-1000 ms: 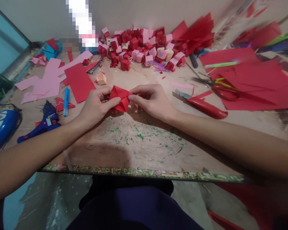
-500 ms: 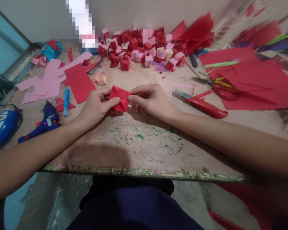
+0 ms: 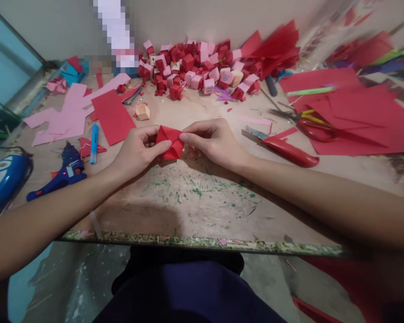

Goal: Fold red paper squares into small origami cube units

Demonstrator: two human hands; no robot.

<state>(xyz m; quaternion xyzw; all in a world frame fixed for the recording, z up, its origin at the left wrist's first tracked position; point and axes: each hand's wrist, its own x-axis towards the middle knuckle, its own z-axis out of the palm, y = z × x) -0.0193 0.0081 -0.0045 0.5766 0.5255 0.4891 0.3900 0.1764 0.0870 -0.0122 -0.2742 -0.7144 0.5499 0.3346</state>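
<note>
Folded red paper [image 3: 171, 134] over the counter [image 3: 202, 215], between your 2 hands. Left hand [image 3: 136, 146]: fingers pinched on its left side. Right hand [image 3: 213, 140]: fingers pinched at its right corner. Grip lightly; crease firmly, edges aligned.

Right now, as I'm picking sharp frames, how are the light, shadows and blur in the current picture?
Head view: dim overall; shadows on the table beneath the right forearm and near the front edge. Head view again: folded paper, left hand and right hand fairly clear, top-right clutter smeared, a bright, blocky patch over the back wall.
</note>
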